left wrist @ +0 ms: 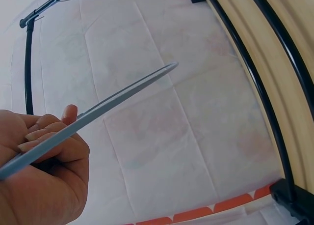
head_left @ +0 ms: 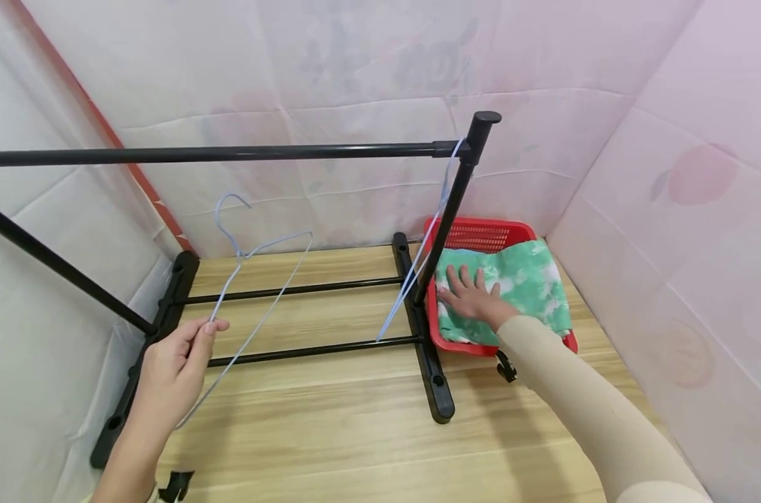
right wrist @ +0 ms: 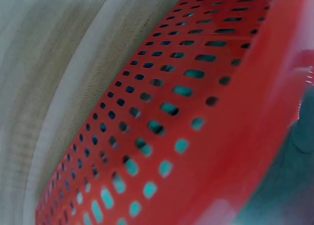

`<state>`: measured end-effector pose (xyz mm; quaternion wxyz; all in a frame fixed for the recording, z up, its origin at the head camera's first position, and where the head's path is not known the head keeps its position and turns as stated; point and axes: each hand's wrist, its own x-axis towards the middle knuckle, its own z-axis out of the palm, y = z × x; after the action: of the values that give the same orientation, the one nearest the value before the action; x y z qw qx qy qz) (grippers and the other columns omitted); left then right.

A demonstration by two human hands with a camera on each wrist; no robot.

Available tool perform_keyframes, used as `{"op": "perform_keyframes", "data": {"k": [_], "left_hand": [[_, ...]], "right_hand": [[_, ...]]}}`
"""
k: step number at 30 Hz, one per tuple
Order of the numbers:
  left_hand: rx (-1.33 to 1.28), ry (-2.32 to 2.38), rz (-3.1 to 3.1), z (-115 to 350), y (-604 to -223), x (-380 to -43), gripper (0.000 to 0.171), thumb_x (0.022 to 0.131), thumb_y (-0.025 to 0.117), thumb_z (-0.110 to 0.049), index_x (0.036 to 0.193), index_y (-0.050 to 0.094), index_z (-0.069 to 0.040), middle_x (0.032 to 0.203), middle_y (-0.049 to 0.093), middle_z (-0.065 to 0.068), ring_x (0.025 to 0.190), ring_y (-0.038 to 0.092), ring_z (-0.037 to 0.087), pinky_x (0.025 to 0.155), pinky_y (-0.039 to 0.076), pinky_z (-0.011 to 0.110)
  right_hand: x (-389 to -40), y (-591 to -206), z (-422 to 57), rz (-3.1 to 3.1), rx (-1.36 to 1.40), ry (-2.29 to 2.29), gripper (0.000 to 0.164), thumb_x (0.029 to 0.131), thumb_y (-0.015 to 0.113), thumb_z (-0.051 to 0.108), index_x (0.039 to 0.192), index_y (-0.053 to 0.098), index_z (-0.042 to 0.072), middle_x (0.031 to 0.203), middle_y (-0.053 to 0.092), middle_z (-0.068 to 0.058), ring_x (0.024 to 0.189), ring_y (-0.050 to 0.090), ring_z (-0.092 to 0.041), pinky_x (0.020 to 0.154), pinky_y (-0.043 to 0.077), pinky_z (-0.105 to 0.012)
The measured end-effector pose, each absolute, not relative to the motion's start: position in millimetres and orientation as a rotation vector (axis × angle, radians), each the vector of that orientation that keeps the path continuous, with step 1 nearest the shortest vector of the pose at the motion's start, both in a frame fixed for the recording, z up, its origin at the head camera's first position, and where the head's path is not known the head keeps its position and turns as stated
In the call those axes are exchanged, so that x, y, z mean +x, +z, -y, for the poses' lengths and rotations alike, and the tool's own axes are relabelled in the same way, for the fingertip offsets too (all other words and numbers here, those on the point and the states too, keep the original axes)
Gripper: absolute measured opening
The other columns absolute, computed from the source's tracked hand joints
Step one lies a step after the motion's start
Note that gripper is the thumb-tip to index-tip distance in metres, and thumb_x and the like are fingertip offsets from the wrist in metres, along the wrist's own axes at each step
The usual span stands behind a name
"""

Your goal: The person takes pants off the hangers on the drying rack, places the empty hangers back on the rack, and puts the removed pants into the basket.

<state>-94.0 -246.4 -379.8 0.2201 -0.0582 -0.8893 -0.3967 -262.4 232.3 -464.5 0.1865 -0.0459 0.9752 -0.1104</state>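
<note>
My left hand [head_left: 175, 370] pinches a light blue clothes hanger [head_left: 274, 242] by one sloping side, between thumb and fingers. Its hook points up, clear of the rack's bar. In the left wrist view the same hanger [left wrist: 98, 112] runs slantwise across the curled fingers. On the right, my right hand [head_left: 471, 299] lies with spread fingers on a green and white tie-dyed cloth [head_left: 531, 279]. That folded cloth fills much of a red plastic basket [head_left: 481, 234]. The right wrist view shows mostly the basket's slotted wall [right wrist: 196, 87]; the right hand is hardly visible there.
A black clothes rack [head_left: 261, 153] stands between the hands, with two low crossbars [head_left: 318, 348]. More blue hangers [head_left: 418, 258] hang at its right end, beside the upright post [head_left: 446, 223]. Pale printed sheeting [head_left: 368, 70] encloses the wood-grain surface [head_left: 330, 426].
</note>
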Motion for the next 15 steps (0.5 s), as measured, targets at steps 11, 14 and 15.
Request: {"op": "perform_keyframes", "data": {"k": [11,14,15], "left_hand": [[-0.143,-1.074,2.492,249,-379,-87,0.021,0.104,0.055,-0.018,0.106,0.073,-0.008,0.057,0.038,-0.004,0.046,0.032,0.006,0.043,0.029,0.023],[-0.155,-1.071,2.499,248,-379,-86,0.022,0.104,0.054,-0.018,0.106,0.073,-0.007,0.056,0.038,-0.004,0.046,0.031,0.006,0.043,0.029,0.024],[-0.159,-1.07,2.5,247,-378,-86,0.022,0.105,0.054,-0.019,0.106,0.073,-0.007,0.056,0.038,-0.004,0.046,0.031,0.006,0.043,0.029,0.023]], "right_hand": [[-260,-476,-222,-2.664,-0.082,-0.276,0.075,0.104,0.016,0.061,0.159,-0.013,0.02,0.164,-0.019,-0.016,0.147,-0.021,-0.047,0.108,-0.011,-0.076],[-261,-482,-222,-2.654,-0.064,-0.289,0.077,0.102,0.017,0.065,0.159,-0.015,0.023,0.164,-0.02,-0.014,0.146,-0.024,-0.046,0.107,-0.014,-0.075],[-264,-486,-224,-2.653,-0.062,-0.292,0.078,0.101,0.018,0.066,0.158,-0.016,0.024,0.164,-0.021,-0.014,0.146,-0.025,-0.046,0.107,-0.014,-0.075]]}}
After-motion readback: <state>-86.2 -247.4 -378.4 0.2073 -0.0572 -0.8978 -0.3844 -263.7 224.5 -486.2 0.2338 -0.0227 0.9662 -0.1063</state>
